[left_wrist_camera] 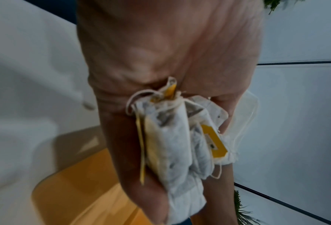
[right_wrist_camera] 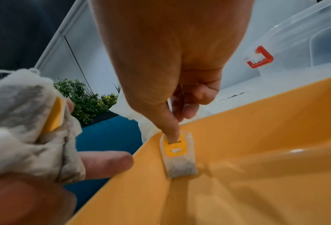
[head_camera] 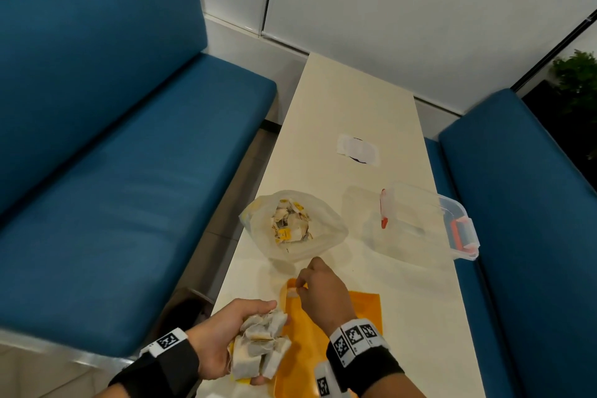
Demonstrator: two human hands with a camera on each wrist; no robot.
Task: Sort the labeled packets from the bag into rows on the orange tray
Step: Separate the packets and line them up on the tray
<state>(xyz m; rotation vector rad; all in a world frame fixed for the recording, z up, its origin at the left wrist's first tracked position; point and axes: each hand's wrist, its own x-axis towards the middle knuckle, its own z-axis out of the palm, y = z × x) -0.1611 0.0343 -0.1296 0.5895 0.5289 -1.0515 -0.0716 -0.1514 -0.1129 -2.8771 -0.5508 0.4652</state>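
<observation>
Both hands are busy with the sorting. Left hand [head_camera: 226,331] is cupped palm-up round a bunch of packets [head_camera: 261,346], fingers curled under them, held just off the near left edge of the orange tray [head_camera: 365,310]; it seems to serve as a ready supply, so the other hand need not go back to the bag each time. Right hand [head_camera: 324,294] hangs over the tray's far left corner, its forefinger pressing the yellow label of a single packet [right_wrist_camera: 179,153] flat onto the tray, the other fingers tucked in and holding nothing. That corner is probably where a first row begins; I see no other packet laid on the tray.

On the desk [head_camera: 349,113], the bag [head_camera: 294,224] lies open just beyond the tray, with many packets inside. A clear box [head_camera: 429,220] with red clips stands to the right of the bag.
</observation>
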